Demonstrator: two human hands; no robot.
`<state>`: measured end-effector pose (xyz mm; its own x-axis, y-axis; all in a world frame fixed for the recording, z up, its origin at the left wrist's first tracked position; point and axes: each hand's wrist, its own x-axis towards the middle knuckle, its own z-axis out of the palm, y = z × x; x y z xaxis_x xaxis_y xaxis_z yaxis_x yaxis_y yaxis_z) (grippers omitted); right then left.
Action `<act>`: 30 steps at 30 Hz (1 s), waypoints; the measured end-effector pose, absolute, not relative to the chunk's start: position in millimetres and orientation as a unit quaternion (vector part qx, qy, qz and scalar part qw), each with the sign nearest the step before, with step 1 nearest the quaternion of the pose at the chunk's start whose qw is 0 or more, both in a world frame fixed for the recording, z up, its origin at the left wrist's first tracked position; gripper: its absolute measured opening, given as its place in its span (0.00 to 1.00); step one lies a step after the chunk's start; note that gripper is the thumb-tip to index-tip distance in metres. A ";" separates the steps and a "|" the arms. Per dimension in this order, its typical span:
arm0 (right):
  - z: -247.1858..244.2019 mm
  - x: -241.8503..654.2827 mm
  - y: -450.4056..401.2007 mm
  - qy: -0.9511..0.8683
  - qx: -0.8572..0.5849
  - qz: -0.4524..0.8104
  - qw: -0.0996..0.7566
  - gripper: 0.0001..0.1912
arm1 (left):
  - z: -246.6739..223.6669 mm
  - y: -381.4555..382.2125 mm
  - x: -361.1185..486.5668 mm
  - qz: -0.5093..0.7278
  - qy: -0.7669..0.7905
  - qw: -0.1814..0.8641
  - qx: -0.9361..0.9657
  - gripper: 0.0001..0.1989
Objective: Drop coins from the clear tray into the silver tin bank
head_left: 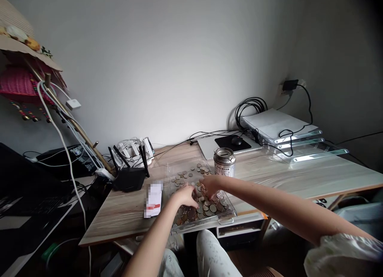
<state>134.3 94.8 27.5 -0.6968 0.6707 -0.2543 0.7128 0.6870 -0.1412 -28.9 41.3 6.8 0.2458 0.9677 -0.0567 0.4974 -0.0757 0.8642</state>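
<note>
Many coins (pixel 213 208) lie spread in a clear plastic tray (pixel 203 224) at the desk's front edge. My left hand (pixel 184 195) hovers over or rests on the coins, its fingers curved and the thumb apart. On the tray's right side my right hand (pixel 211 185) reaches in among the coins with bent fingers that look apart; nothing held shows in either hand. Just behind my right wrist stands a metal tin (pixel 224 160) with a slot in its lid. To the left of the tray lies a phone (pixel 153 199), its screen partly blurred.
A black router (pixel 130 178) with upright antennas stands at the left. Behind the tin, a black mouse (pixel 236 140) sits on a dark pad on a silver laptop (pixel 206 146). Stacked clear shelves (pixel 296 141) and looping black cables (pixel 250 105) occupy the back right.
</note>
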 end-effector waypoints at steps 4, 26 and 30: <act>38.3 137.0 93.0 0.913 0.344 -0.114 0.188 0.42 | 10.3 32.1 -36.0 0.296 0.526 0.408 0.685 0.24; 18.9 156.2 60.0 0.838 0.322 -0.396 0.193 0.15 | 11.5 -9.4 -38.9 0.111 0.589 0.384 0.703 0.07; 18.8 161.3 64.8 0.837 0.352 -0.402 0.114 0.13 | 7.7 -8.2 -33.6 0.191 0.601 0.386 0.673 0.04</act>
<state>161.3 64.8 18.8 -0.7257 0.4984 -0.4743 0.6817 0.4280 -0.5933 -33.6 -8.2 7.7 0.2041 0.9569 -0.2065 0.6614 0.0207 0.7497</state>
